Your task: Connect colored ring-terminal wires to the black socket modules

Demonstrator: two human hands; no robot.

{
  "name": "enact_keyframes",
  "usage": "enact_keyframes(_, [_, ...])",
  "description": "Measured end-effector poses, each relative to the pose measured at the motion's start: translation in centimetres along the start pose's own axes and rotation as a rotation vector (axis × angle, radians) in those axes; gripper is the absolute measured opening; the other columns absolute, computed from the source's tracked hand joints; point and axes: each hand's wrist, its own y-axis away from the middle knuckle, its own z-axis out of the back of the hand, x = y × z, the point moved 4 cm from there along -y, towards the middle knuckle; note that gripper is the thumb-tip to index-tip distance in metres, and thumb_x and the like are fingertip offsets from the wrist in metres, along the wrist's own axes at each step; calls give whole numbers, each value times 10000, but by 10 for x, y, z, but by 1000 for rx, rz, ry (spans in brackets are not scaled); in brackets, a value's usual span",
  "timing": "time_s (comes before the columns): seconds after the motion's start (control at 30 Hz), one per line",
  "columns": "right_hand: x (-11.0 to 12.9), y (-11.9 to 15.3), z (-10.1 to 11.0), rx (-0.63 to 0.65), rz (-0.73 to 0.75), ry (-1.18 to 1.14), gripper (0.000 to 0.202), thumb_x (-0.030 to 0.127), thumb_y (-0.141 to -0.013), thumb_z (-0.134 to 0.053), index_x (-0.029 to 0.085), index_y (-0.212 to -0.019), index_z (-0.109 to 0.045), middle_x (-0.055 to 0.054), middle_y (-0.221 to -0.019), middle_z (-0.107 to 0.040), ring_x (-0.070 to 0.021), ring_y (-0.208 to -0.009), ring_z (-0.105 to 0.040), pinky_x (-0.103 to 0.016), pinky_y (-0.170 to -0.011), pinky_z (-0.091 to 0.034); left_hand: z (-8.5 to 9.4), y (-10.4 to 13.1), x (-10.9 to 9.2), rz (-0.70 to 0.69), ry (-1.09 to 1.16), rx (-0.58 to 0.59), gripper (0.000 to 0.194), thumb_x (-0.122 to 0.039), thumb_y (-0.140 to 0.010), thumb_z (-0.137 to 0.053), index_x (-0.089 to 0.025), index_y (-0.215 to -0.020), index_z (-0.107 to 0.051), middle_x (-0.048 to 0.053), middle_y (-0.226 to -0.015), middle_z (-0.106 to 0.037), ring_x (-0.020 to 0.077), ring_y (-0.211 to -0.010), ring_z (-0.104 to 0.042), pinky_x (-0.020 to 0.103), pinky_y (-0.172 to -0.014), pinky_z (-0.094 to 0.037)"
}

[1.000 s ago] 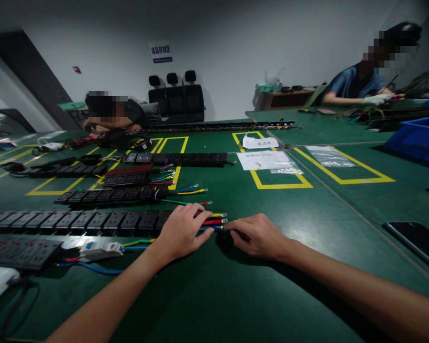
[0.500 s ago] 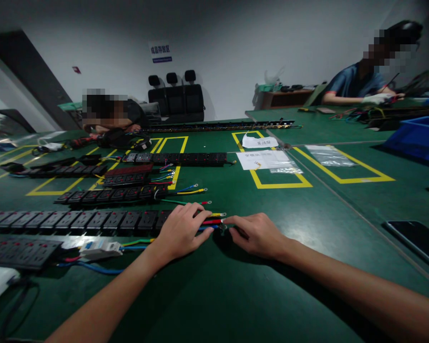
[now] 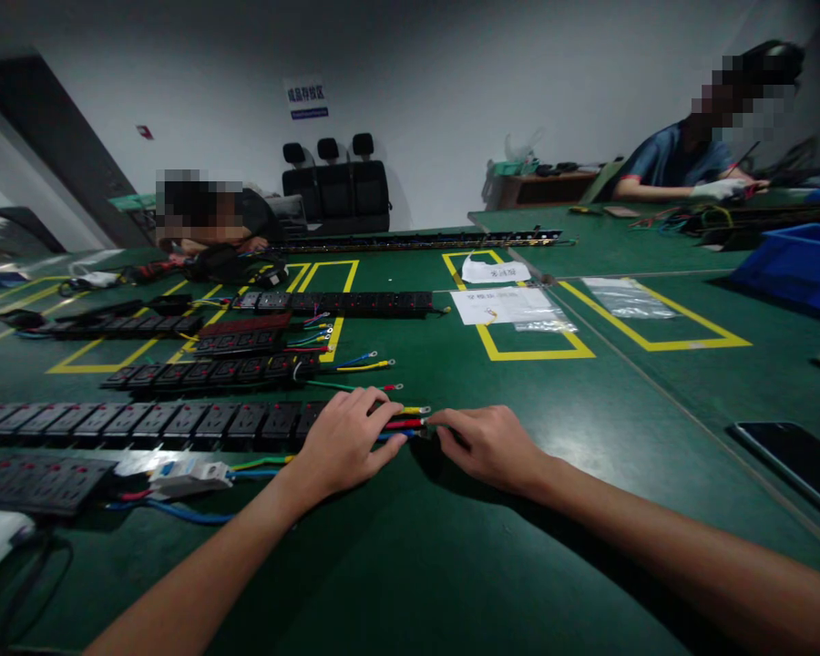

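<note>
A long black socket strip [image 3: 219, 424] lies across the green table, and its lead wires come out at the right end. My left hand [image 3: 345, 442] is closed over that end, with thumb and fingers around the wires. Between and past its fingers show a red wire [image 3: 404, 424], a blue wire [image 3: 394, 436] and a yellow wire [image 3: 410, 410] tipped with a ring terminal. My right hand [image 3: 488, 446] has its index finger and thumb curled together at the metal terminals by the red and blue wire ends. The fingertips partly hide these terminals.
More socket strips [image 3: 205, 372] with loose leads lie beyond. At the left are a white breaker [image 3: 189, 477] and another strip [image 3: 41, 483]. A phone [image 3: 789, 460], blue bin [image 3: 793, 273] and labelled paper sheets [image 3: 482, 307] lie rightward. Two co-workers sit across the table.
My right index finger and thumb have bent slightly closer around the terminals. The left hand stays in place on the wires; the view has shifted very slightly.
</note>
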Motion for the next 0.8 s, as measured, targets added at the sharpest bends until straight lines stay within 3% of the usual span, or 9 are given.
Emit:
enact_keyframes(0.47, [3, 1, 2, -21, 52, 10, 283, 231, -973, -498, 185, -1021, -773, -43, -781, -772, -141, -573, -652, -270, -565, -364, -1, 0, 0, -3, -1, -6, 393, -444, -997, -546, -204, -1295, -636, 104, -1212, -639, 279, -1086, -609, 435, -892, -484])
enact_keyframes(0.63, [0, 2, 4, -77, -7, 24, 322, 218, -961, -484, 171, -1166, -728, -54, -810, -784, -150, -593, -670, -265, -567, -370, -1, 0, 0, -8, -4, 0, 399, -445, -1004, -535, -201, -1305, -631, 105, -1207, -638, 276, -1089, -604, 433, -905, -481])
enact_keyframes(0.8, [-6, -1, -1, 19, -70, 58, 307, 231, -959, -515, 207, -1157, -747, -51, -866, -800, -167, -626, -696, -274, -578, -381, 0, 0, -1, 0, -4, 12, 395, -449, -1003, -533, -200, -1293, -633, 103, -1197, -636, 278, -1083, -604, 443, -904, -483])
